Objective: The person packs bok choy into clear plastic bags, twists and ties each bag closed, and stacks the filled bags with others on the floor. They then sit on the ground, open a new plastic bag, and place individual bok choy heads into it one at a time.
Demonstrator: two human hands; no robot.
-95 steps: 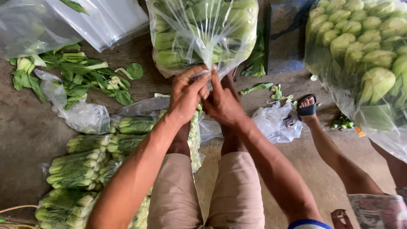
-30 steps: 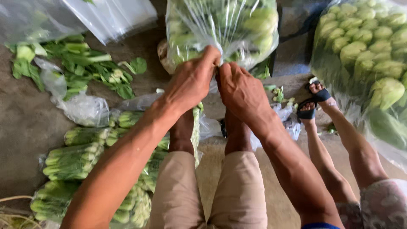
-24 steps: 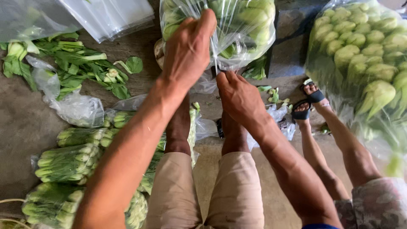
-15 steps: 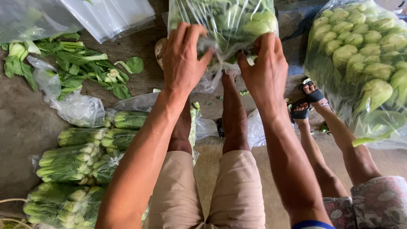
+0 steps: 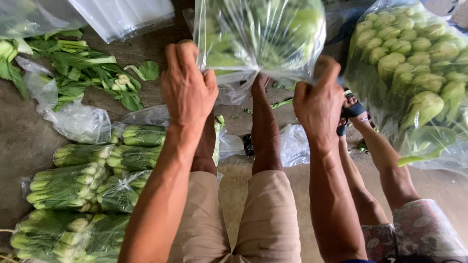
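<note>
Seen from above, the left hand (image 5: pixel 187 92) and right hand (image 5: pixel 319 104) each grip a lower corner of a clear plastic bag of green vegetables (image 5: pixel 261 36), held above the knees; packed bundles (image 5: pixel 83 182) lie on the floor at left

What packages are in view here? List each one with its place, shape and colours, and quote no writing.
Clear plastic bag of green leafy vegetables: top centre, bulging, gripped by left hand and right hand.
Large clear sack of pale green vegetables: right, bulging.
Small clear packs of green vegetables: lower left, piled on the floor.
Empty clear bags: top left, flat.
No labels, signs or screens.
</note>
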